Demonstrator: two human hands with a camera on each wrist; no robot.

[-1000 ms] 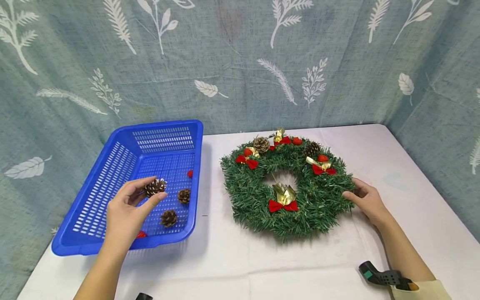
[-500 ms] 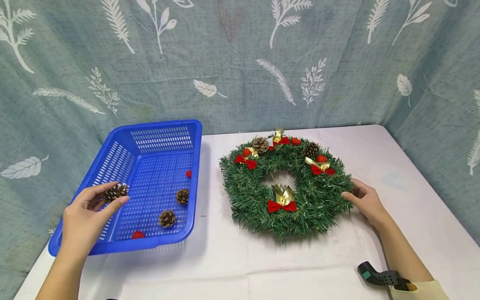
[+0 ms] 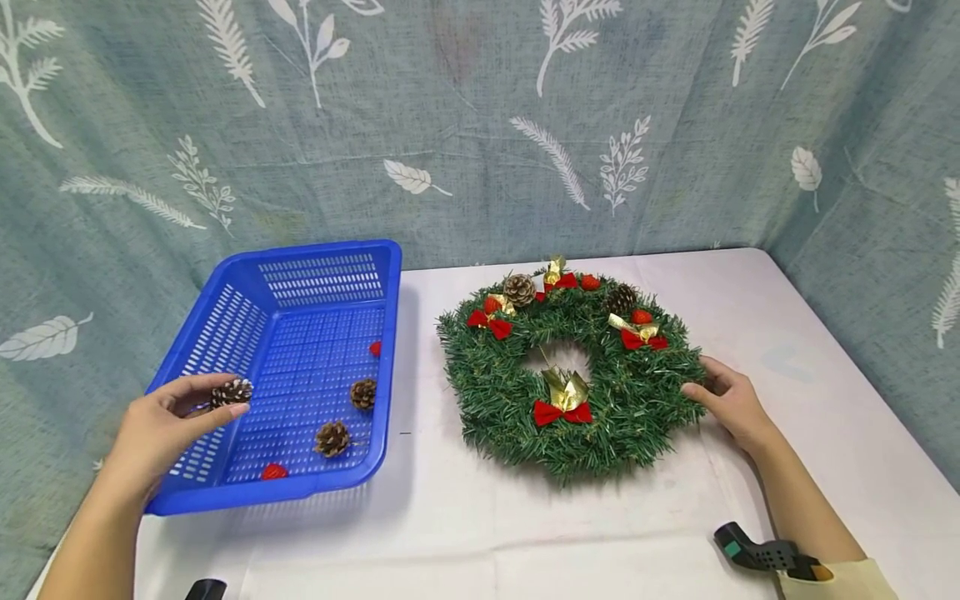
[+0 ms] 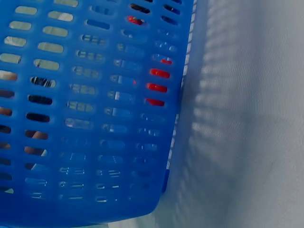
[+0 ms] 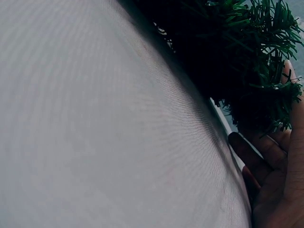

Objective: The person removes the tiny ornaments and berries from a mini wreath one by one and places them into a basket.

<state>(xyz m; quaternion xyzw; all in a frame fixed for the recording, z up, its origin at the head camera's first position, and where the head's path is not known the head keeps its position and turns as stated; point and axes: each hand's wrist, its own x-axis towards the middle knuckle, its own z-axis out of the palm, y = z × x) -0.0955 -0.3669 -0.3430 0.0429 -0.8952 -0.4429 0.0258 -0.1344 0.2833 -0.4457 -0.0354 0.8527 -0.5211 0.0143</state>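
Left hand (image 3: 161,425) pinches a frosted pine cone (image 3: 230,392) between thumb and fingertips, holding it over the left wall of the blue basket (image 3: 247,483), at roughly 9 o'clock of the basket's floor. Basket sits on the left part of the white counter (image 3: 480,533), its slotted walls flaring outward. On the basket floor: two brown pine cones, one (image 3: 363,393) near the right wall at 3 o'clock, another (image 3: 332,438) just below it toward 5 o'clock; a small red piece (image 3: 273,472) at 6 o'clock near the front wall, another red piece (image 3: 375,348) against the right wall at 2 o'clock. Left wrist view shows only the basket's slotted wall (image 4: 95,118) from outside, red bits visible through the slots, and counter cloth beside it. Green wreath (image 3: 525,400) lies flat on the counter right of the basket, apart from it. It carries red-and-gold bows at 6, 10 and 2 o'clock, pine cones and red berries clustered around 12 o'clock. Right hand (image 3: 731,408) rests at the wreath's 3 o'clock edge, fingers curled against the needles and touching them; in the right wrist view the fingers (image 5: 270,152) tuck under the green needles (image 5: 256,71). A black clip-like tool (image 3: 765,554) lies on the counter at the near right, by the right forearm. Leaf-print curtain (image 3: 480,125) hangs behind.
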